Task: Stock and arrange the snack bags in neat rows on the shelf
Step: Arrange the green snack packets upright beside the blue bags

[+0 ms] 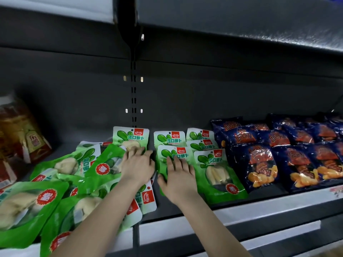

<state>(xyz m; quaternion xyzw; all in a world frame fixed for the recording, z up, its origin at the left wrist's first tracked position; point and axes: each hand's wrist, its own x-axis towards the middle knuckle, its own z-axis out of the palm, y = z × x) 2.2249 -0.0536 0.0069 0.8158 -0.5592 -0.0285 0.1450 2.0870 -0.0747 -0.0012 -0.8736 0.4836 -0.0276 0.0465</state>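
Hands lie flat, fingers spread, gripping nothing: left hand [137, 168] presses a green bag [131, 139] left of the slotted post [134, 101], right hand [178, 176] rests on the rowed green bags [216, 169] right of it, beside blue bags [259, 164].

left hand [138, 166] hides bag beneath | yellow packs [22, 130] blurred, perhaps cut off left

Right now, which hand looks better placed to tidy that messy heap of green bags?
Probably the left hand. It already lies at the edge of the jumbled green bags, fingers on one. The right hand rests flat on the neat green rows, farther from the heap.
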